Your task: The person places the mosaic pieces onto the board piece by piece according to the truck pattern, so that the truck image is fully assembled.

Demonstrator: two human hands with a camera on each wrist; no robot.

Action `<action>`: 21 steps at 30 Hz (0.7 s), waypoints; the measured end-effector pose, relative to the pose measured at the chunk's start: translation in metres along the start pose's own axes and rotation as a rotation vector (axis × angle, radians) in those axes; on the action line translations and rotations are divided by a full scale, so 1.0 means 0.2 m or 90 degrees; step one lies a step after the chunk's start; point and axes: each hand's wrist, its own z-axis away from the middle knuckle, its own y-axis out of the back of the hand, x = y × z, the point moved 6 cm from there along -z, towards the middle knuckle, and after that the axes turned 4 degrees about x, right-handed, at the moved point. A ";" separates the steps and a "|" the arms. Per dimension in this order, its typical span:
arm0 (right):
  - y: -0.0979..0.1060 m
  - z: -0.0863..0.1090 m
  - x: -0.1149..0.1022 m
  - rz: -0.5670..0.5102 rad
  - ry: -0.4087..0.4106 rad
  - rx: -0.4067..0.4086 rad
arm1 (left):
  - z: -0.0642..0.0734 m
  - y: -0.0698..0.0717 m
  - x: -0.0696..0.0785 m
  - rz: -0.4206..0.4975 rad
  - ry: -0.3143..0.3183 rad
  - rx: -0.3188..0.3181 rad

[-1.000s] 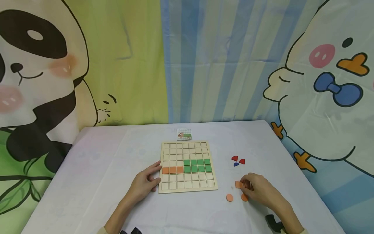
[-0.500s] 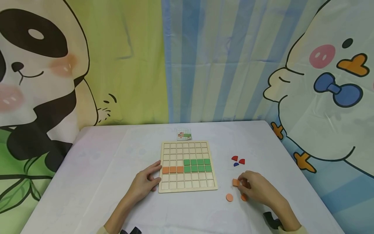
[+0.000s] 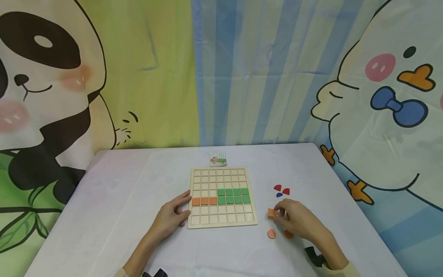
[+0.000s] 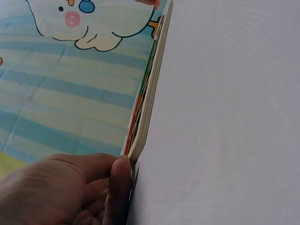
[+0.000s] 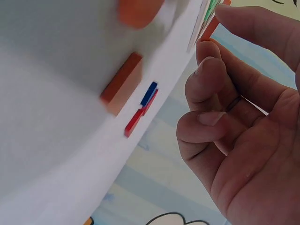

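Note:
My right hand (image 3: pixel 299 219) pinches an orange square tile (image 3: pixel 272 212) between thumb and forefinger, right of the wooden grid board (image 3: pixel 221 225). In the right wrist view the tile (image 5: pixel 210 28) sticks out past the fingertips, and the other fingers are curled loosely. My left hand (image 3: pixel 172 212) touches the board's left edge, forefinger and thumb tips spaced along it. In the left wrist view these fingertips meet the board's edge (image 4: pixel 152 93). Orange tiles (image 3: pixel 204 201) fill the left of one row; green tiles (image 3: pixel 233 196) fill the right of two rows.
An orange disc (image 3: pixel 271 234) lies before my right hand; another disc (image 3: pixel 288 233) is partly under it. A straight-edged orange piece (image 5: pixel 123 84) shows below that hand. Small red pieces (image 3: pixel 285 191) and a blue piece (image 3: pixel 279 195) lie behind. A picture card (image 3: pixel 218 159) lies beyond the board.
My right hand has moved left and slightly away from me, carrying the orange square tile toward the board. The left hand and the board have stayed put.

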 end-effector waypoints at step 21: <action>-0.02 -0.12 -0.30 0.024 0.181 0.043 | 0.00 0.00 0.00 0.000 0.006 0.001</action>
